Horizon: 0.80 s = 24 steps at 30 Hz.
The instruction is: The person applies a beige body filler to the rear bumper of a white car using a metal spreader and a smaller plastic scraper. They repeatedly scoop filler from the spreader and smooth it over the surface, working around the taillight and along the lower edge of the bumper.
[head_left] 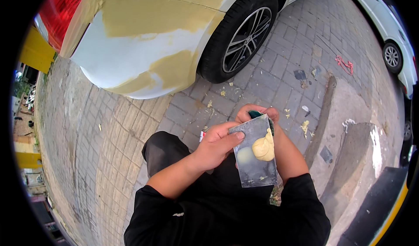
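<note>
My left hand (214,146) grips a greyish rectangular board (252,173) by its left edge, thumb on top. On the board sit a mound of pale yellow paste (262,147) and a paler, flat smear. Behind the board's upper part, my right hand (244,113) has its fingers closed on a small dark green flat piece (255,114); the rest of that piece is hidden by the board. Above both hands is the white car's rear bumper (102,60), patched with tan-yellow filler, beside a black tyre (211,49) with an alloy wheel.
Grey paving (183,115) has yellowish scraps and red strands (344,65) on it. A concrete kerb (323,128) with a white streak runs at right, near a black-and-yellow edge (388,206). Another white car (375,19) stands at upper right. My bent dark-clad knee (159,152) is below.
</note>
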### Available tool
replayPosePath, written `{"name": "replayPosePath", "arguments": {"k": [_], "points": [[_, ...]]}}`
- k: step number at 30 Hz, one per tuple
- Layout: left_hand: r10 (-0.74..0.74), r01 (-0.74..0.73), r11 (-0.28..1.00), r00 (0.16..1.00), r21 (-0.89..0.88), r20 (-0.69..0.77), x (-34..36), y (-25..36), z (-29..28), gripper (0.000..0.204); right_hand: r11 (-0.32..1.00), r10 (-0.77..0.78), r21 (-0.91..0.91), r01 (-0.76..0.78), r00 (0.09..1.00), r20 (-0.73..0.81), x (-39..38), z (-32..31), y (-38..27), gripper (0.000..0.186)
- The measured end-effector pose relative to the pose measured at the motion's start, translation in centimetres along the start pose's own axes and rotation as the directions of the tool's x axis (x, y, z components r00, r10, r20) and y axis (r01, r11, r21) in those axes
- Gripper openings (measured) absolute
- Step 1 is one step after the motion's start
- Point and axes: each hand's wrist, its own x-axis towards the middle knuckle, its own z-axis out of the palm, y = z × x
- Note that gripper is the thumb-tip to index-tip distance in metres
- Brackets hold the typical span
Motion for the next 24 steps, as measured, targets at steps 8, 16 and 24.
{"name": "replayPosePath", "arguments": {"k": [8, 16, 24], "points": [[0.018, -0.017, 0.999, 1.0, 0.033, -0.021, 0.2, -1.2, 0.7, 0.027, 1.0, -0.003, 0.025, 0.003, 1.0, 0.028, 0.5, 0.3, 0.1, 0.033], [0.237, -0.248, 0.968, 0.951, -0.035, -0.2, -1.2, 1.1, -1.7, 0.028, 0.907, -0.387, 0.011, 0.42, 0.845, -0.369, 0.9, -0.1, -1.6, 0.022], [0.347, -0.36, 0.933, 0.88, 0.022, -0.324, -2.7, 2.3, -4.2, 0.032, 0.829, -0.554, -0.438, 0.346, 0.605, -0.571, 1.3, 0.1, -0.9, 0.024]]}}
